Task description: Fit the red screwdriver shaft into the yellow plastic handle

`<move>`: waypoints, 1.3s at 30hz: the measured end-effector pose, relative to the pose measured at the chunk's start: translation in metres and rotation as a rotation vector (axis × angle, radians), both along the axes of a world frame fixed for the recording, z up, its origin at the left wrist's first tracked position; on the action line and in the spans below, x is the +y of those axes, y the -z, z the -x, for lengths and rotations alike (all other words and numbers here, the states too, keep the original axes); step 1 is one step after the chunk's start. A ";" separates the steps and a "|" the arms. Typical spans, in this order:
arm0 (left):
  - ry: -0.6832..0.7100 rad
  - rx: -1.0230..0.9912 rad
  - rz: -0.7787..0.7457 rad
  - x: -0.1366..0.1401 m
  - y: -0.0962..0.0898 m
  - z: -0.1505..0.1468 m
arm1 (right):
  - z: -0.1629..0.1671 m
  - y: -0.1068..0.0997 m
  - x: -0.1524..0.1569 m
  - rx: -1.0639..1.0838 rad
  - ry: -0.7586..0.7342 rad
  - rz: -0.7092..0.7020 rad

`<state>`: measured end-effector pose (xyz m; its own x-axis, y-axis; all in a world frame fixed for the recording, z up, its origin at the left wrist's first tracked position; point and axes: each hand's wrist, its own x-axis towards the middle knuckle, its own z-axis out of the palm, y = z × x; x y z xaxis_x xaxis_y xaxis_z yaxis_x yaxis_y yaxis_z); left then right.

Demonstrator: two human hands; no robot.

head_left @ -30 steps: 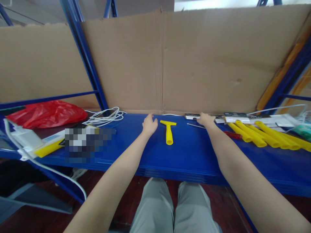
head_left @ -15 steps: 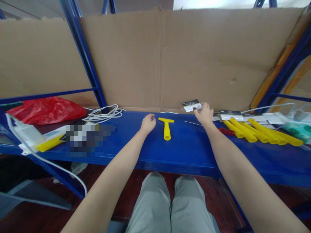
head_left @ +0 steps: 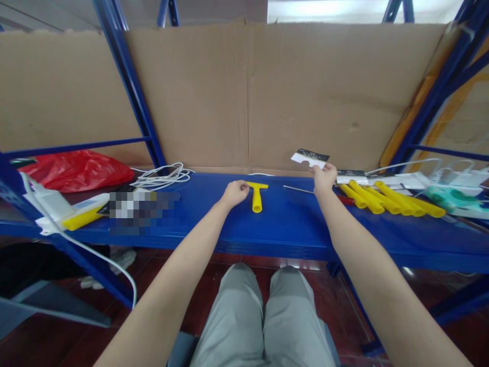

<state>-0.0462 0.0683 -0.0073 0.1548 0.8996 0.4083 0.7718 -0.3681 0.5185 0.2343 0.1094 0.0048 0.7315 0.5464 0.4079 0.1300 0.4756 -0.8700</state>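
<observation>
A yellow T-shaped plastic handle lies on the blue shelf with its hollow round end toward me. My left hand is closed, its fingertips pinching the left end of the crossbar. My right hand grips a black-and-white printed card by its lower right part, above the shelf; the card has a notch cut in its lower edge. Below the card, a screwdriver with a thin metal shaft and red handle lies partly hidden behind my right wrist.
Several yellow tubes lie in a row at the right, beside more packaged cards. Left are a white coiled cable, a red plastic bag and another yellow handle. Cardboard walls the back; blue posts frame it.
My left hand has moved right to the crossbar and its fingers have closed on the end. The card in my right hand has been raised and turned slightly. The view has shifted a little.
</observation>
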 end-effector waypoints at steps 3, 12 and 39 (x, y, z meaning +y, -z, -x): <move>0.036 0.032 0.046 -0.005 0.001 -0.005 | 0.007 -0.002 -0.014 0.166 -0.153 0.018; -0.171 0.265 0.275 -0.006 -0.009 -0.037 | 0.030 -0.008 -0.061 0.228 -0.495 0.194; 0.225 -1.092 0.468 0.005 0.011 -0.039 | 0.057 0.004 -0.080 -0.049 -1.281 0.446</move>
